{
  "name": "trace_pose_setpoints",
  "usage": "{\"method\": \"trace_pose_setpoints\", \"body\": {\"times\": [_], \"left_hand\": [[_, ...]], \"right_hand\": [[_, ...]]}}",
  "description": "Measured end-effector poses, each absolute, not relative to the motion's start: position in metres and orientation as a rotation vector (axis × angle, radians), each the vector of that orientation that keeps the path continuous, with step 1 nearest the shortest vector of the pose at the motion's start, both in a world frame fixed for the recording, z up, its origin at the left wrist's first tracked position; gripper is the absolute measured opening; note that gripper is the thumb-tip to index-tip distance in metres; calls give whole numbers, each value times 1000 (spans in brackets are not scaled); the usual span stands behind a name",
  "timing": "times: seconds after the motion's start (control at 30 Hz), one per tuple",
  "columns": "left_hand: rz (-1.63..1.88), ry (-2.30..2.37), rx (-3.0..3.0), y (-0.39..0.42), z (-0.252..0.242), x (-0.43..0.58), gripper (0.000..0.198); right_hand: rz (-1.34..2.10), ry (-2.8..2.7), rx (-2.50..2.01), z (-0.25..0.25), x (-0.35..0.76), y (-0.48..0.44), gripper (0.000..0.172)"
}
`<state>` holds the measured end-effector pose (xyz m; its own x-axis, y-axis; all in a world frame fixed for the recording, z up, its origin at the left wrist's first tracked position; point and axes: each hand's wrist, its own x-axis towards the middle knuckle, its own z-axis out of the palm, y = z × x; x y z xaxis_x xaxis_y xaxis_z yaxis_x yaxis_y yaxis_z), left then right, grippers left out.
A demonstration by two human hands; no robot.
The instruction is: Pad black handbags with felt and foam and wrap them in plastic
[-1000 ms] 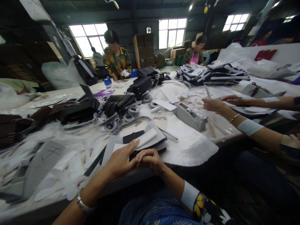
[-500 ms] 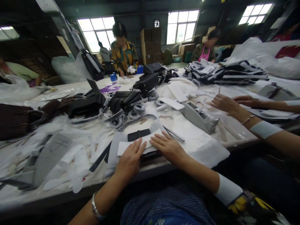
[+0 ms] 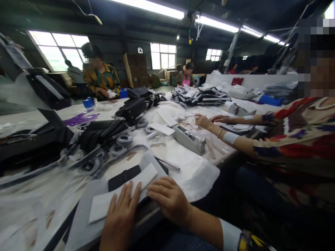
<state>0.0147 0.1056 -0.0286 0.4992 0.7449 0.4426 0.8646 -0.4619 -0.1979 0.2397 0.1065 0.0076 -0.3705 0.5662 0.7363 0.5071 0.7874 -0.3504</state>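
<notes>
A white foam strip (image 3: 123,193) lies across a black flat piece (image 3: 124,177) at the table's near edge. My left hand (image 3: 120,219) rests flat on the strip with its fingers stretched out and held together. Beside it, my right hand (image 3: 169,198) presses palm down on the strip's right end, fingers slightly bent. Neither hand grips anything. A grey sheet (image 3: 83,218) lies under the strip and the black piece.
A grey tape dispenser (image 3: 188,139) stands mid-table, near a co-worker's hands (image 3: 206,121) at the right. Black bags (image 3: 132,108), coiled straps (image 3: 124,140) and white wrapping (image 3: 195,174) cover the table. Two more people work at the far end.
The view has swung right and come closer to the table. Both hands stay flat on the white strip; a second ago the right hand was curled at the table edge.
</notes>
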Motion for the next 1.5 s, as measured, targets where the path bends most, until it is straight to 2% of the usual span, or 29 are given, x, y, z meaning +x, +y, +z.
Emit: {"method": "trace_pose_setpoints", "body": {"times": [0.1,0.2,0.27,0.37,0.5,0.63,0.8,0.97,1.17,1.27,1.37,1.43,1.5], "left_hand": [[-418,-1340,-2337,104,-27,16,77],[-394,-1337,-2313,104,-24,17,76],[-384,-1331,-2296,103,-24,18,75],[-413,-1306,-2266,103,-25,19,71],[-501,-1303,-2242,102,-21,19,65],[-587,-1333,-2260,101,-9,11,63],[-617,-1339,-2230,96,-2,3,63],[-592,-1375,-2259,87,-2,9,70],[-572,-1391,-2240,90,-6,11,78],[-601,-1362,-2249,96,-6,3,78],[-654,-1424,-2255,99,1,-4,77],[-709,-1503,-2223,100,8,-6,78],[-766,-1557,-2179,100,13,-6,79]], "right_hand": [[817,-1674,-1055,6,236,76,15],[1581,-1180,-1137,4,233,61,22],[1796,-909,-1011,7,230,57,26],[1864,-611,-801,11,223,58,24],[1810,-239,-749,6,205,61,32],[1825,-158,-734,4,191,66,40],[1825,-559,-840,29,187,74,30],[1839,-745,-716,45,187,76,40],[1840,-803,-823,41,184,77,39],[1785,-1038,-825,41,193,79,41],[1448,-1542,-967,40,219,89,29],[961,-1849,-1157,36,243,102,23],[488,-2037,-1359,30,266,120,24]]}}
